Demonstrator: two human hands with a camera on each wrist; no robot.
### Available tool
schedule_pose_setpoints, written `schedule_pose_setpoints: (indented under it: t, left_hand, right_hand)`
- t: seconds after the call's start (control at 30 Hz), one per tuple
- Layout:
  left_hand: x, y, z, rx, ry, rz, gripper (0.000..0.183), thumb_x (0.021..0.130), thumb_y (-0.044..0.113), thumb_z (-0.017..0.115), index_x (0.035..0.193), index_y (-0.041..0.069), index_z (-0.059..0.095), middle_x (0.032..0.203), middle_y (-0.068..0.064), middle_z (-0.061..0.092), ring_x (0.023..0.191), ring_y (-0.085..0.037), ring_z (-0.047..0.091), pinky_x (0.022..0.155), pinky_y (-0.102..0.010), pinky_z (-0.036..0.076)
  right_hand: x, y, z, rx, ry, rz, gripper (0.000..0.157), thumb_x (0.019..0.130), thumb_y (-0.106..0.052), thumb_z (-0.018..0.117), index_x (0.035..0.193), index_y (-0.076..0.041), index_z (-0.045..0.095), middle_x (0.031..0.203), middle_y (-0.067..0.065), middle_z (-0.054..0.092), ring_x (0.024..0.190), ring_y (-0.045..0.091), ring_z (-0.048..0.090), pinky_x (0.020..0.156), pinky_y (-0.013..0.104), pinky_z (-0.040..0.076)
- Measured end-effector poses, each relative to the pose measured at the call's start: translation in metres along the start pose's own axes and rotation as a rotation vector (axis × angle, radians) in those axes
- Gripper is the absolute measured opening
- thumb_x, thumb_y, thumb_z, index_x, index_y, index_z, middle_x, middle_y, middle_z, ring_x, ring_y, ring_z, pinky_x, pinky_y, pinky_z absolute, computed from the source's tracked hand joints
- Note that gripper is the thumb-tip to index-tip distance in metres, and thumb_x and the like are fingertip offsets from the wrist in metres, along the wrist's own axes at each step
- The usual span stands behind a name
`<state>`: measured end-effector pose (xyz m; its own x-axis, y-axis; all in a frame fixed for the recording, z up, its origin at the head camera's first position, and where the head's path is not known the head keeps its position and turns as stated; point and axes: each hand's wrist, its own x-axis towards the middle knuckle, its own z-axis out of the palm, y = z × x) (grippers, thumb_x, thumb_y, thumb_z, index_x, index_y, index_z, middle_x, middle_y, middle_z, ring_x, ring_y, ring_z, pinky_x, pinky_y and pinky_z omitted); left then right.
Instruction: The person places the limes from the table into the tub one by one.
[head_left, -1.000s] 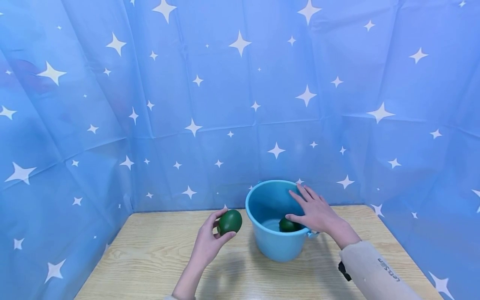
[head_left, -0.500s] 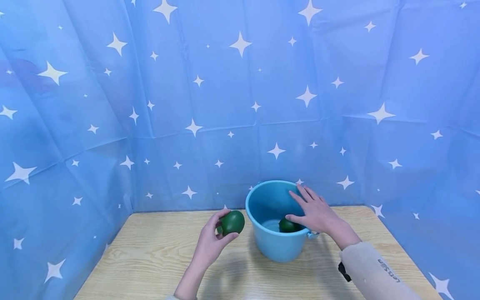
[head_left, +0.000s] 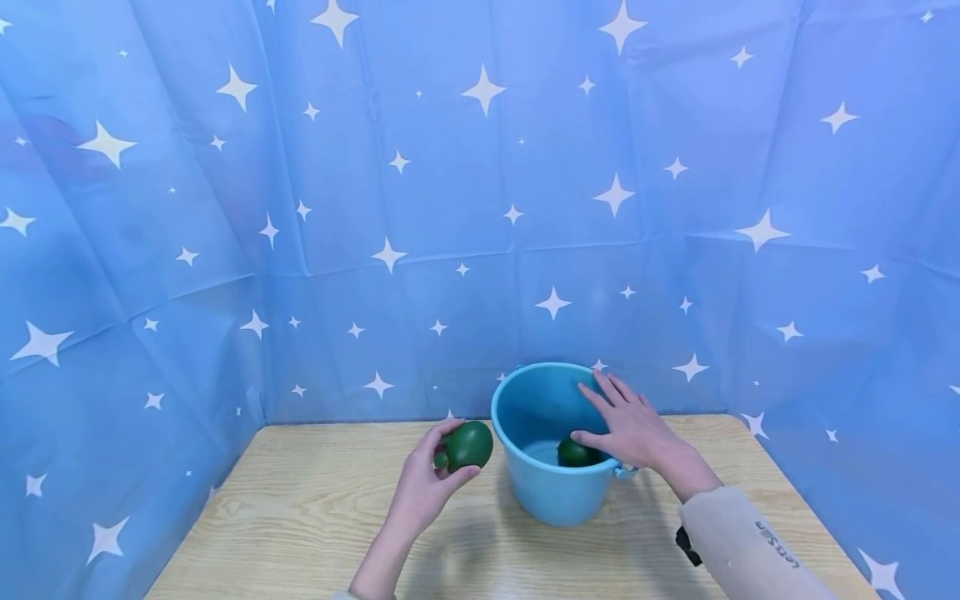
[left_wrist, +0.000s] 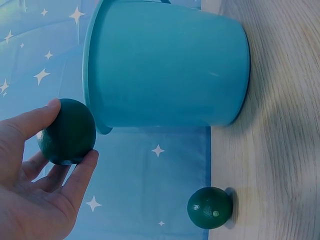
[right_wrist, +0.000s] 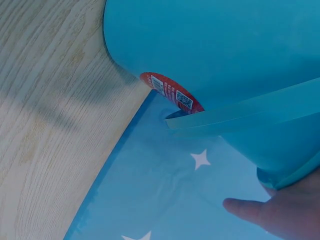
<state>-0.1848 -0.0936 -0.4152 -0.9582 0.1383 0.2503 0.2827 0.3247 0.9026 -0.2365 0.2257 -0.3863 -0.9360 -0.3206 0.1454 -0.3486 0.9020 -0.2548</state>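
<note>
In the head view my left hand [head_left: 423, 483] holds a dark green avocado [head_left: 470, 444] between thumb and fingertips, above the table, just left of a light blue bucket [head_left: 558, 492]. The left wrist view shows this avocado [left_wrist: 68, 131] right by the bucket's rim [left_wrist: 89, 75]. My right hand [head_left: 633, 425] lies over the bucket's right rim, fingers spread, thumb over the opening. Below that thumb, a second dark green avocado [head_left: 576, 452] sits inside the bucket, partly hidden by the hand. In the right wrist view, one straight finger [right_wrist: 245, 210] shows outside the rim.
Another green avocado [left_wrist: 210, 207] stands on the wooden table [left_wrist: 280, 175]; the left hand mostly hides it in the head view. A red label [right_wrist: 172, 93] and a flat blue handle [right_wrist: 240, 112] are on the bucket's side. A starry blue cloth [head_left: 450, 208] hangs behind.
My left hand has moved slightly right with its avocado, closer to the bucket. The right hand and the bucket stay in place.
</note>
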Motion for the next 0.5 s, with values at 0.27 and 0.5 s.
schedule_pose_setpoints:
  t: [0.27, 0.5]
  left_hand:
    - [0.0010, 0.0037, 0.0000, 0.000, -0.011, 0.002, 0.062, 0.087, 0.021, 0.078, 0.142, 0.013, 0.052, 0.141, -0.014, 0.055, 0.121, -0.034, 0.057, 0.092, -0.048, 0.058]
    - [0.0022, 0.0068, 0.0005, -0.014, -0.017, 0.005, 0.060, 0.087, 0.019, 0.078, 0.141, 0.016, 0.052, 0.140, -0.014, 0.056, 0.122, -0.035, 0.056, 0.092, -0.045, 0.058]
  right_hand:
    - [0.0003, 0.0004, 0.0010, -0.003, 0.006, -0.001, 0.086, 0.090, -0.060, 0.061, 0.155, -0.009, 0.036, 0.163, 0.024, 0.022, 0.148, 0.050, 0.019, 0.110, 0.078, 0.023]
    - [-0.0001, 0.0007, 0.0014, -0.007, 0.012, -0.004, 0.085, 0.091, -0.060, 0.060, 0.154, -0.009, 0.036, 0.163, 0.024, 0.022, 0.148, 0.050, 0.021, 0.110, 0.078, 0.024]
